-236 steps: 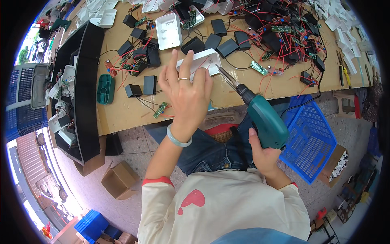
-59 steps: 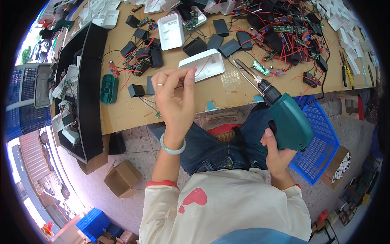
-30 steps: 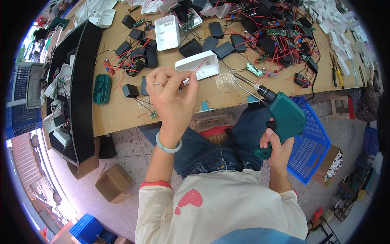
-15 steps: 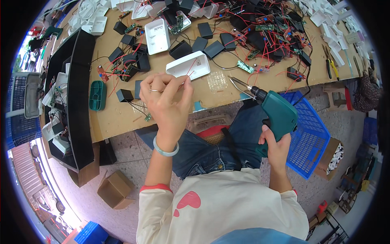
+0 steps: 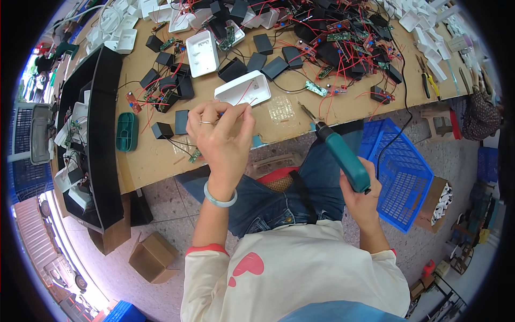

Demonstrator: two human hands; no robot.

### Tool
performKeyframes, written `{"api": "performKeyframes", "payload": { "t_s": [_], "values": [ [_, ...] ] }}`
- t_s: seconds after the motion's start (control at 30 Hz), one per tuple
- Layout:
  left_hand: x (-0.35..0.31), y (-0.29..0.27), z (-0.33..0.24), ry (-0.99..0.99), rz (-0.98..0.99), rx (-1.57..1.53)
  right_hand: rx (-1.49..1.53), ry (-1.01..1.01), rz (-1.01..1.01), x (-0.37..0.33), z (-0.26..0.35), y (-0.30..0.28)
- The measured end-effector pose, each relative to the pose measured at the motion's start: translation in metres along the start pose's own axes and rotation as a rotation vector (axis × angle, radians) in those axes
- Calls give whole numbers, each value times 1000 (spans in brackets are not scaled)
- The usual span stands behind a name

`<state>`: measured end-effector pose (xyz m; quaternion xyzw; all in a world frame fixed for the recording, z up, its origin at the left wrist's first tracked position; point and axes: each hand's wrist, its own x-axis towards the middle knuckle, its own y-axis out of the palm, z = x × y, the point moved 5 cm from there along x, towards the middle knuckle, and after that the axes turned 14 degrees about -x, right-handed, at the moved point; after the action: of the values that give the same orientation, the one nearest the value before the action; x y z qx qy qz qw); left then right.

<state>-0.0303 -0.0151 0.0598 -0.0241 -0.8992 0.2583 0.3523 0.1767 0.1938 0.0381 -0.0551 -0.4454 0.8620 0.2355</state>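
**Left hand pinches a small part above a white case, right hand grips a drill**

The left hand (image 5: 222, 140) is raised over the near edge of the tabletop (image 5: 161, 155), its fingers (image 5: 236, 110) drawn together at the tips on something tiny; what it is cannot be made out. A ring sits on 1 finger and a pale bangle (image 5: 219, 197) circles the wrist. Just beyond the fingertips lies a white plastic case (image 5: 244, 88), open side up, with a thin red wire running into it.

The right hand (image 5: 360, 196) is wrapped tight around the handle of a teal power drill (image 5: 343, 156), held off the tabletop near the person's knee, bit (image 5: 307, 111) pointing up toward the tabletop edge. Just right of the drill stands a blue plastic basket (image 5: 402, 172) on the floor.

Across the tabletop lie many black boxes (image 5: 161, 130), small green circuit boards (image 5: 316, 88) and tangled red wires (image 5: 343, 32). A green tray (image 5: 126, 131) lies to the left, beside a long black bin (image 5: 102, 134). A cardboard box (image 5: 153, 257) stands on the floor.
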Motion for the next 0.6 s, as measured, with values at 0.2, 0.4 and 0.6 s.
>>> {"api": "performKeyframes", "payload": {
  "t_s": [0.2,0.4,0.6],
  "values": [
    [-3,-3,-1,66,-22,1,-111,-213,-130,-2,7,2],
    [-2,-5,-2,62,-19,-24,490,296,-112,12,10,9],
    [-5,-7,0,13,3,3,1023,330,-39,58,17,5]
  ]
}}
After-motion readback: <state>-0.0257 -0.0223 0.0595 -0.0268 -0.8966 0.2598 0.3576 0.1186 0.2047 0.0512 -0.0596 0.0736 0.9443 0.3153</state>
